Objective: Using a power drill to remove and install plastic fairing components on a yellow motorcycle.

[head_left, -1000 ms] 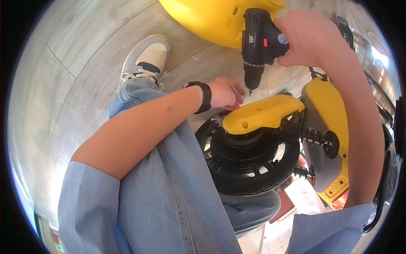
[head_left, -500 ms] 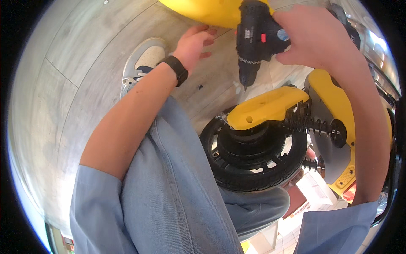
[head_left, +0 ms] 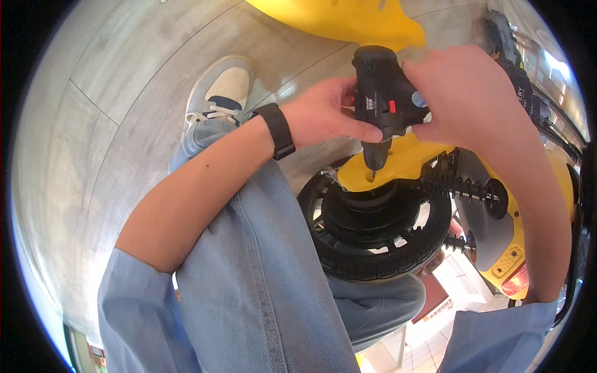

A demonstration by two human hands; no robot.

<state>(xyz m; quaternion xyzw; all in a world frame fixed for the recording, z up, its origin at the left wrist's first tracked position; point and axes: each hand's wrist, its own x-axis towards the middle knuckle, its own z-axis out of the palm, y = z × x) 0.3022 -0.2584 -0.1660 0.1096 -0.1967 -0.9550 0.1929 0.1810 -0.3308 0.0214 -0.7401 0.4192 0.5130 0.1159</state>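
My right hand (head_left: 460, 96) is wrapped round a black cordless drill (head_left: 376, 81) with a red switch, held nose-down. My left hand (head_left: 317, 115), with a dark watch on its wrist, grips the drill near its chuck, thumb across the front. The drill's tip appears to sit at a hole in a long yellow cover (head_left: 407, 165); whether it is inside cannot be made out. Under the cover lies a black wheel with a tyre (head_left: 379, 267) and dark hub. A black coil-spring shock (head_left: 466, 191) runs from beside the cover toward a yellow and grey scooter body (head_left: 485, 242).
A large yellow panel (head_left: 323, 18) lies on the grey plank floor (head_left: 118, 105) at the top. My shoe (head_left: 221, 84) and denim-covered leg (head_left: 242, 267) are left of the wheel. The scooter's red tail light (head_left: 516, 283) is at lower right, with dark frame parts along the right edge.
My left hand has moved onto the drill from the space left of it. The drill has come down, its tip now at the yellow cover instead of above it.
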